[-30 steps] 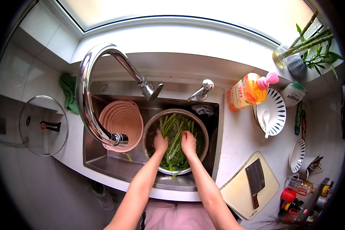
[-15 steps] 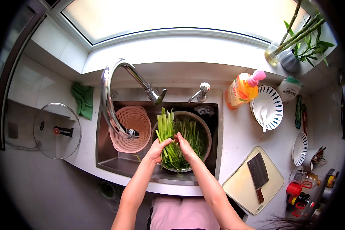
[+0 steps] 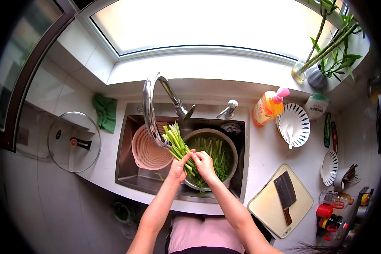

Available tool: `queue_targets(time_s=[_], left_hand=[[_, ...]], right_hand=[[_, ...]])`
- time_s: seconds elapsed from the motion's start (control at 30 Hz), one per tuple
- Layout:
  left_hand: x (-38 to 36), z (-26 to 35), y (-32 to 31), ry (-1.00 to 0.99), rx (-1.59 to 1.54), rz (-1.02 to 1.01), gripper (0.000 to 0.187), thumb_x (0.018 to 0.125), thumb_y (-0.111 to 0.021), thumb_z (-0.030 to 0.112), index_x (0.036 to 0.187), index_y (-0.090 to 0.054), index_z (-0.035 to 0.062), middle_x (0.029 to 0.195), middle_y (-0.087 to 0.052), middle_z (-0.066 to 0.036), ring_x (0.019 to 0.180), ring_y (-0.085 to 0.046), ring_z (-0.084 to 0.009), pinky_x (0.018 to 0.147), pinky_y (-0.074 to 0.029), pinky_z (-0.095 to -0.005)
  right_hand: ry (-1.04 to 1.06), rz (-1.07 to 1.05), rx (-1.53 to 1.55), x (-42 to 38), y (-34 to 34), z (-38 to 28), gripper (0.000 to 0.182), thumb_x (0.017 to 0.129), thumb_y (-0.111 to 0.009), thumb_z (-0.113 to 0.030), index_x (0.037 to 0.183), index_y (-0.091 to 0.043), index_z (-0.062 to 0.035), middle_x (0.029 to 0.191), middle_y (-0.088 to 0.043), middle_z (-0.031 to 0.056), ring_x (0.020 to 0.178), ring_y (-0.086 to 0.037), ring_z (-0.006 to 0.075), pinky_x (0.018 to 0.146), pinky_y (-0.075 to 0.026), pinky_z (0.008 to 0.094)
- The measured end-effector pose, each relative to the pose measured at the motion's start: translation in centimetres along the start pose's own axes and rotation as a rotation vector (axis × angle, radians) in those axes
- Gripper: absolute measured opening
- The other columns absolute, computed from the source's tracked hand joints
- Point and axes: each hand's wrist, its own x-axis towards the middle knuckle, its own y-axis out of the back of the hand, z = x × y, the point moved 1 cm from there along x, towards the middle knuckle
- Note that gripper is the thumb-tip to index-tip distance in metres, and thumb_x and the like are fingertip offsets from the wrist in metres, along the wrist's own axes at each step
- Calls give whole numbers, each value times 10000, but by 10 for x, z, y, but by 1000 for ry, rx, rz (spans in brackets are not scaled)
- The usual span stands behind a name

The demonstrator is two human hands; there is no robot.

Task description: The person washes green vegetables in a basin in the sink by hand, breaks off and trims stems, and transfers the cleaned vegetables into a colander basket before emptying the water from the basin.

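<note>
My left hand (image 3: 178, 168) is wrapped round a bunch of green stalks (image 3: 177, 142), which tilts up to the left, its pale ends near the faucet spout. My right hand (image 3: 204, 165) touches the same bunch from the right, fingers bent together at the stalks; its fingertips are partly hidden. Below and to the right, a round metal basin (image 3: 234, 148) holds water and more greens (image 3: 216, 154). A pink colander (image 3: 148, 152) sits at the left in the sink, partly behind the bunch.
A curved chrome faucet (image 3: 148, 101) arches over the colander. Right of the sink lie a cutting board (image 3: 264, 203) with a cleaver (image 3: 285, 190), an orange soap bottle (image 3: 266, 110) and a patterned plate (image 3: 300, 122). A glass lid (image 3: 63, 154) and green cloth (image 3: 105, 113) are at left.
The bunch has moved left out of the space over the basin and now tilts toward the faucet. My hands have come closer together. The camera view has shifted slightly.
</note>
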Motion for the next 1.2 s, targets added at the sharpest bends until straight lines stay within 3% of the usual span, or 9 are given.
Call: queue_targets(time_s=[0.13,0.27,0.37,0.47,0.6,0.7,0.9,1.13,1.2], left_hand=[[-3,11,-4,-39,-170,98,160,892,-601,74,1044,-562,41,1013,-627,-106,1098,-577,-259,901,-516,-398],[2,32,19,-106,-282,107,128,914,-565,99,1027,-586,44,1008,-630,-97,1125,-562,-277,937,-488,-494],[7,47,44,-93,-360,71,198,917,-549,173,1069,-587,51,1027,-640,-115,1076,-583,-314,943,-463,-555],[2,82,27,-118,-312,163,151,918,-577,152,1038,-555,62,881,-631,-65,793,-640,-223,681,-580,-378],[-9,130,9,-360,-110,283,161,891,-625,161,1005,-565,64,863,-604,-30,780,-616,-166,726,-548,-360],[0,147,50,-382,-41,224,171,886,-624,126,1026,-547,66,868,-596,-31,774,-616,-163,708,-547,-347],[25,149,104,-498,533,374,214,843,-644,22,1036,-550,33,879,-600,-28,723,-610,-125,666,-502,-265],[67,72,193,-385,1145,383,467,797,-667,164,1200,-466,41,1055,-624,-155,981,-607,-279,875,-452,-388],[70,64,193,347,1662,564,631,771,-664,371,1280,-448,64,1210,-566,-195,1207,-474,-318,1038,-283,-459]], right_hand=[[77,-148,26,-2,-2,-14,255,899,-599,-228,994,-658,1,1020,-595,98,918,-571,184,782,-454,297],[211,-363,13,-9,-1,-2,813,717,-765,-273,1385,-321,-142,1144,-573,164,1142,-539,293,939,-413,389],[203,-379,-128,-12,-9,15,849,681,-773,-257,1384,-311,-149,1132,-575,163,1153,-518,278,975,-345,453],[225,-422,-385,-14,-15,36,648,733,-697,-149,1314,-413,-126,1099,-580,157,1052,-549,298,955,-311,426],[232,-303,-451,-7,-21,92,197,836,-547,-142,1008,-631,-97,862,-637,136,914,-568,260,907,-328,418],[169,-265,-415,-1,-11,116,220,825,-494,-99,997,-624,-53,753,-625,166,751,-624,325,697,-481,416],[85,-284,-356,2,-17,111,227,828,-512,-125,996,-623,-19,788,-644,175,773,-642,324,701,-495,382],[88,-265,-341,-7,-25,117,207,834,-564,-139,984,-624,-10,848,-642,188,802,-626,340,721,-491,390],[102,-216,-366,-7,-22,120,202,828,-569,-137,972,-629,-8,855,-636,193,835,-609,357,753,-481,409]])
